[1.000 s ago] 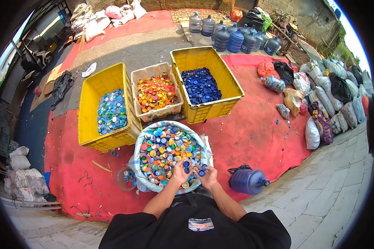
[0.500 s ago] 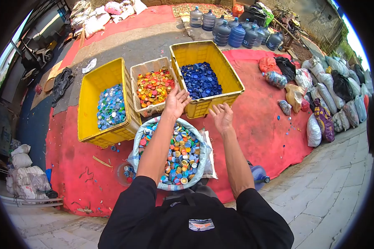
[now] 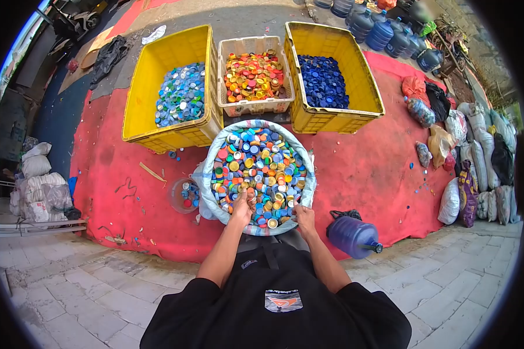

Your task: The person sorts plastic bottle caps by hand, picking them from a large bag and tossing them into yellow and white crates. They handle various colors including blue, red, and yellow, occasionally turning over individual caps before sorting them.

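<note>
A round sack with a rolled rim (image 3: 308,152) stands in front of me, filled with mixed-colour bottle caps (image 3: 262,168). Low among the caps is my left hand (image 3: 243,210), its fingers curled around what looks like an orange bottle cap. My right hand (image 3: 304,218) is closed at the sack's right rim, and what its fingertips hold is hidden. Beyond the sack sit a yellow crate (image 3: 140,110) of light blue and green caps, a pale basket (image 3: 256,107) of red, orange and yellow caps, and another yellow crate (image 3: 361,87) of dark blue caps.
A clear tub (image 3: 177,203) with a few caps stands left of the sack. A blue water jug (image 3: 355,237) lies to the right on the red mat (image 3: 367,168). Full sacks (image 3: 449,200) pile up at far right; more jugs (image 3: 379,36) stand at the back.
Both hands have come back from over the basket and right crate, where they were open, down to the sack, and closed. The view has tilted down toward the sack.
</note>
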`<act>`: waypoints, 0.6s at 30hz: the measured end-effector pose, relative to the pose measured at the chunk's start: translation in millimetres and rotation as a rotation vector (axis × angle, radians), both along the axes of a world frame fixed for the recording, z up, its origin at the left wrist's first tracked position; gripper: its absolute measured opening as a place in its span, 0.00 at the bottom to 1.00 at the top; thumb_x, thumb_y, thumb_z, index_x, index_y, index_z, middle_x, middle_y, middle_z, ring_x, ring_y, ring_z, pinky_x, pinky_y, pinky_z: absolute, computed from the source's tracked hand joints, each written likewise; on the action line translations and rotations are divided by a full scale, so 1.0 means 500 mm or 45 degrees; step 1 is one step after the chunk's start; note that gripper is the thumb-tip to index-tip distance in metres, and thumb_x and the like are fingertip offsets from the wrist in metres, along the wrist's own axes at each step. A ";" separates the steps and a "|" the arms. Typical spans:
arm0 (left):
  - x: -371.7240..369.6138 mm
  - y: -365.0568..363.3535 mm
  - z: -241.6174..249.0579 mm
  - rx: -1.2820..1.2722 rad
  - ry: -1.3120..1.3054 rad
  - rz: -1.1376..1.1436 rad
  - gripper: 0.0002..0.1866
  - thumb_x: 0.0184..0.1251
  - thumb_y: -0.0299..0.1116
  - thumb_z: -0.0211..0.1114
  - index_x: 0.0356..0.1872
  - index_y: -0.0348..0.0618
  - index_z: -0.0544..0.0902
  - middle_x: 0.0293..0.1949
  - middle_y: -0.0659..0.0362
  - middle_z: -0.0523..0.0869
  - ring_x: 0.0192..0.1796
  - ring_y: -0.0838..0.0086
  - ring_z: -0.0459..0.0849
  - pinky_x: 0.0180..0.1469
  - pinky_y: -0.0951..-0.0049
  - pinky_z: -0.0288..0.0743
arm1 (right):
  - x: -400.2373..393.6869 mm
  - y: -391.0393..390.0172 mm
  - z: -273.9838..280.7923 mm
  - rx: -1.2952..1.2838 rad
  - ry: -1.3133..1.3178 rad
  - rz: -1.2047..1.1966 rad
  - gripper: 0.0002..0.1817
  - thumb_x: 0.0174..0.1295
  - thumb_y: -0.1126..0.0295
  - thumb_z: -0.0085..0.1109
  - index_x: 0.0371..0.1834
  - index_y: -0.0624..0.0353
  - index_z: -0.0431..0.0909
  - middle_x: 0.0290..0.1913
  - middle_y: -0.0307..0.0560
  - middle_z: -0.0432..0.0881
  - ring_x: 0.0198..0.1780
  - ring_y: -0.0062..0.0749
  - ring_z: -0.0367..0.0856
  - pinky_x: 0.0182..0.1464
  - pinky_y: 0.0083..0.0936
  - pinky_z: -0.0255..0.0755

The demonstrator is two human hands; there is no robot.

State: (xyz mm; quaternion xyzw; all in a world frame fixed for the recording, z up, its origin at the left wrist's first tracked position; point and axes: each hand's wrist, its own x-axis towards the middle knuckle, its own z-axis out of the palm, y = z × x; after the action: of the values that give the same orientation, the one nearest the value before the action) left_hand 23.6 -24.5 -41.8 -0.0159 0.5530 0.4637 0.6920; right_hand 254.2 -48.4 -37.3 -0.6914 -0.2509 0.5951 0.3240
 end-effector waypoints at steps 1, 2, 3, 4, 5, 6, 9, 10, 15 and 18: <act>0.002 -0.010 0.016 0.013 0.013 -0.012 0.15 0.74 0.47 0.55 0.43 0.47 0.80 0.35 0.65 0.81 0.31 0.81 0.74 0.34 0.76 0.71 | -0.003 0.005 -0.023 0.022 -0.050 0.059 0.21 0.62 0.55 0.61 0.19 0.59 0.78 0.21 0.37 0.76 0.25 0.19 0.74 0.30 0.21 0.72; 0.004 -0.022 0.033 0.042 0.007 -0.004 0.14 0.72 0.40 0.60 0.54 0.49 0.79 0.39 0.65 0.83 0.34 0.80 0.76 0.37 0.74 0.72 | -0.006 0.012 -0.049 0.044 -0.100 0.112 0.19 0.61 0.57 0.62 0.17 0.59 0.77 0.19 0.36 0.75 0.24 0.17 0.73 0.29 0.20 0.71; 0.003 -0.032 0.045 0.020 0.041 -0.036 0.14 0.70 0.38 0.61 0.53 0.49 0.79 0.40 0.64 0.83 0.35 0.80 0.76 0.37 0.74 0.73 | -0.008 0.015 -0.069 0.065 -0.150 0.163 0.19 0.61 0.60 0.62 0.16 0.58 0.76 0.17 0.35 0.73 0.22 0.16 0.72 0.28 0.19 0.70; 0.002 -0.039 0.052 0.002 0.074 -0.070 0.13 0.69 0.36 0.62 0.53 0.49 0.79 0.41 0.64 0.83 0.36 0.80 0.77 0.38 0.74 0.73 | -0.017 0.027 -0.050 0.076 -0.164 0.133 0.17 0.58 0.65 0.62 0.14 0.59 0.75 0.15 0.33 0.72 0.21 0.17 0.71 0.27 0.20 0.69; 0.000 -0.043 0.054 -0.014 0.108 -0.104 0.13 0.68 0.34 0.64 0.53 0.49 0.79 0.42 0.64 0.84 0.36 0.80 0.78 0.39 0.74 0.74 | -0.026 0.046 -0.040 0.136 -0.233 0.144 0.19 0.58 0.64 0.63 0.13 0.60 0.73 0.15 0.36 0.72 0.21 0.19 0.69 0.27 0.23 0.68; -0.004 -0.050 0.053 -0.010 0.111 -0.104 0.12 0.64 0.33 0.68 0.48 0.47 0.81 0.39 0.63 0.84 0.34 0.80 0.79 0.37 0.75 0.74 | -0.035 0.063 -0.037 0.195 -0.302 0.157 0.21 0.57 0.64 0.64 0.12 0.62 0.71 0.14 0.38 0.71 0.21 0.20 0.68 0.26 0.26 0.66; -0.014 -0.070 0.040 -0.009 0.174 -0.143 0.10 0.61 0.37 0.71 0.38 0.46 0.82 0.33 0.64 0.85 0.26 0.84 0.77 0.30 0.82 0.72 | -0.058 0.109 -0.034 0.372 -0.469 0.240 0.16 0.56 0.63 0.65 0.23 0.66 0.75 0.22 0.46 0.79 0.25 0.33 0.75 0.33 0.34 0.71; -0.013 -0.075 0.030 0.002 0.180 -0.119 0.10 0.60 0.38 0.72 0.31 0.45 0.81 0.27 0.65 0.82 0.23 0.85 0.75 0.26 0.84 0.70 | -0.069 0.122 -0.042 0.476 -0.534 0.246 0.14 0.56 0.64 0.65 0.28 0.65 0.76 0.26 0.48 0.81 0.28 0.36 0.77 0.36 0.35 0.72; -0.022 -0.096 0.027 -0.011 0.291 -0.186 0.18 0.63 0.47 0.69 0.24 0.44 0.78 0.21 0.67 0.76 0.20 0.85 0.71 0.25 0.83 0.66 | -0.102 0.201 -0.067 0.676 -0.853 0.486 0.22 0.52 0.71 0.66 0.51 0.63 0.72 0.41 0.53 0.83 0.47 0.51 0.76 0.51 0.42 0.70; -0.037 -0.102 0.029 -0.048 0.339 -0.227 0.23 0.64 0.52 0.66 0.22 0.43 0.77 0.20 0.65 0.74 0.21 0.83 0.70 0.27 0.80 0.65 | -0.128 0.240 -0.075 0.778 -0.930 0.515 0.24 0.52 0.69 0.68 0.52 0.62 0.73 0.41 0.51 0.83 0.47 0.49 0.76 0.50 0.43 0.68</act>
State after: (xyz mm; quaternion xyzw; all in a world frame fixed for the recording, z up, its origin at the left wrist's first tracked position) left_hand 5.4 -75.4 -27.3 0.0819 0.6475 0.3880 0.6507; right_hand 190.0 71.6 -75.1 -0.6655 -0.6386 0.2654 0.2808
